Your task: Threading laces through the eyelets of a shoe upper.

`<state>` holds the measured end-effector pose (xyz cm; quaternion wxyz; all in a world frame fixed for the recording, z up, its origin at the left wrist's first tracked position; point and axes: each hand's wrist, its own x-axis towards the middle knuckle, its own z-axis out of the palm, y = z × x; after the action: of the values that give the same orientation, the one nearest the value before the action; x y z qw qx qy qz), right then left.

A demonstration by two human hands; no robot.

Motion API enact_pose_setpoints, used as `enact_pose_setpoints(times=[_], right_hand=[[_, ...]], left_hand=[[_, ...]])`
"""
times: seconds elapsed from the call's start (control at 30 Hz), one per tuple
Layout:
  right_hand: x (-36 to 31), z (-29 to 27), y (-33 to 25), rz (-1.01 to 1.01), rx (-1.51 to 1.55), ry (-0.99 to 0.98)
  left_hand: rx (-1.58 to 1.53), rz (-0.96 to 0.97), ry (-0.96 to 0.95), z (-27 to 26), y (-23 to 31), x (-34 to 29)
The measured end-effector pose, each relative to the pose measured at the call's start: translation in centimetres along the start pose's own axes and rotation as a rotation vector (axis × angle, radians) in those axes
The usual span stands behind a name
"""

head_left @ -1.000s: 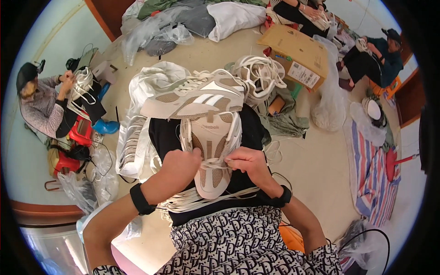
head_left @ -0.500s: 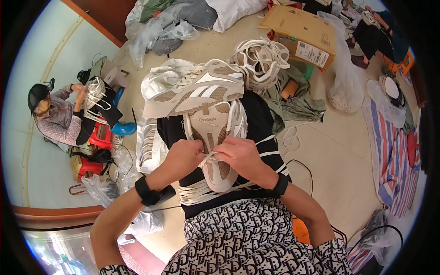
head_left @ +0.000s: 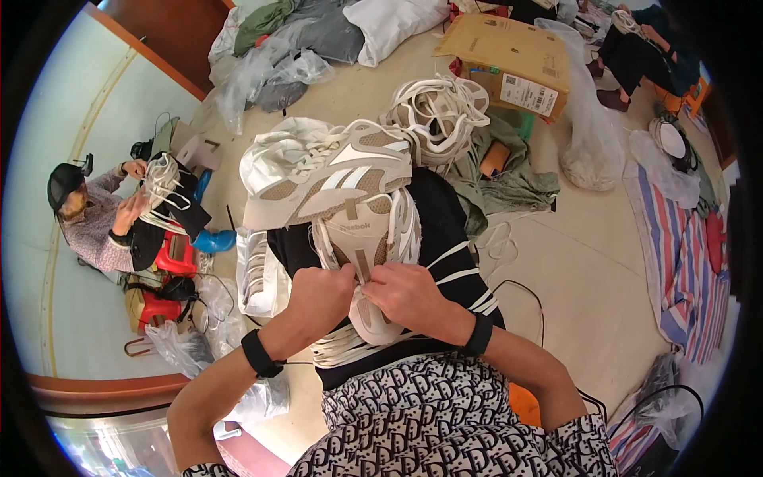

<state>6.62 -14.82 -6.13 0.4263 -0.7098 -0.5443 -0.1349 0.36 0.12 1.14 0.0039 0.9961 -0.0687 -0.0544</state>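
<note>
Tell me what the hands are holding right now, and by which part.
Both the left hand and the right hand grip the beige-and-white sneaker lying on the lap, pinching at its tongue and lace area, mid-shoe.

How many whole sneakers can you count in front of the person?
2. One sneaker stands toe-up on the black cloth, both hands at its laces: left hand, right hand. The other sneaker lies sideways just beyond it. More may be hidden among the piles.
</note>
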Motion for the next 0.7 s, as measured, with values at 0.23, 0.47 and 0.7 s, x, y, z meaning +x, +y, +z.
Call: enact_pose_setpoints(times=[0.23,0.47,0.7], right_hand=[[0.1,-0.1,0.1,-0.01,-0.006,-0.04],[-0.7,-0.7,0.3,0.095,0.235,0.01],[-0.3,-0.8,0.6,0.157,0.245,-0.008]], left_hand=[[-0.646,-0.264,0.187,-2.1,0.3,1.3],[-0.231,-0.048,0.34,-1.0,-0.4,-2.0],[0.372,0.184,0.078,-0.6,0.4,-1.6]])
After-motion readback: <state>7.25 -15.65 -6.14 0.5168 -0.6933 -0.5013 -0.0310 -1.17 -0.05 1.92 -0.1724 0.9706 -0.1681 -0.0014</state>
